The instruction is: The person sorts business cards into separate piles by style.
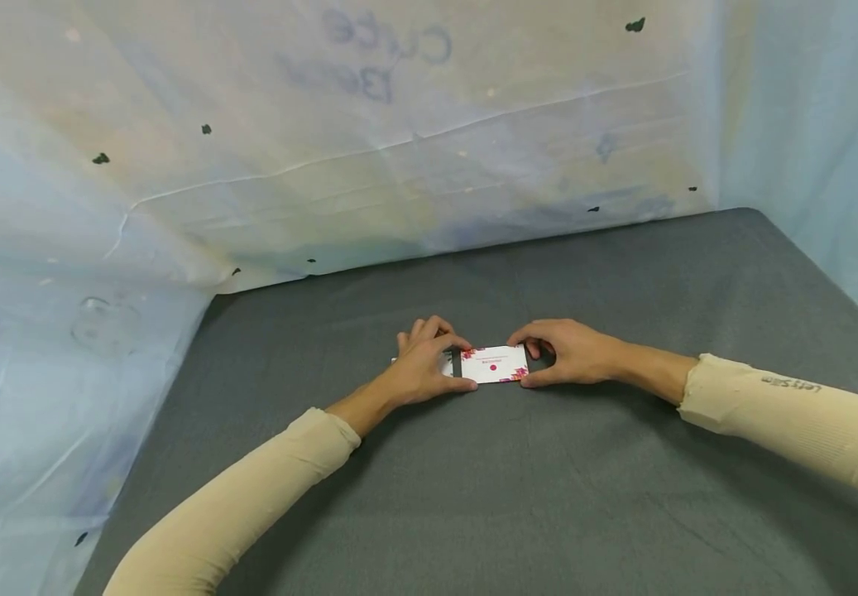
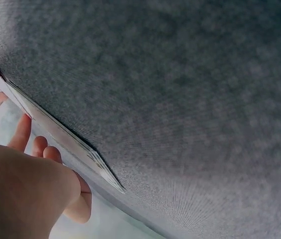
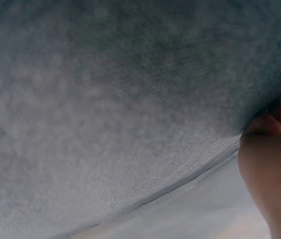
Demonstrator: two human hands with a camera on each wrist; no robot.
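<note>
A small white card [image 1: 493,364] with pink flowers on its corners and a red dot in the middle lies flat on the gray surface [image 1: 518,497]. It sits right between the two hands. Its long side runs from one hand to the other, left to right.

The left hand [image 1: 429,364] is on the left end of the card. Its fingers [image 1: 423,329] are bent over that end and its thumb lies along the near edge, so it holds the card there. A dark band [image 1: 457,362] crosses the card just beside these fingers. In the left wrist view, the card [image 2: 56,130] looks like a thin stack with its edge against the fingers [image 2: 23,132], but that view is too close and blurry to be sure it is more than one card.

The right hand [image 1: 573,352] is on the right end. Its fingers [image 1: 536,333] curl round the far corner and its thumb presses the near corner, so it pinches the card too. The right wrist view shows only gray cloth and a bit of the hand [image 3: 272,164].

Both hands touch the card, so neither one is nearer. The card lies inward from each hand, toward the middle. Light plastic sheets [image 1: 399,141] hang behind and beside the surface.
</note>
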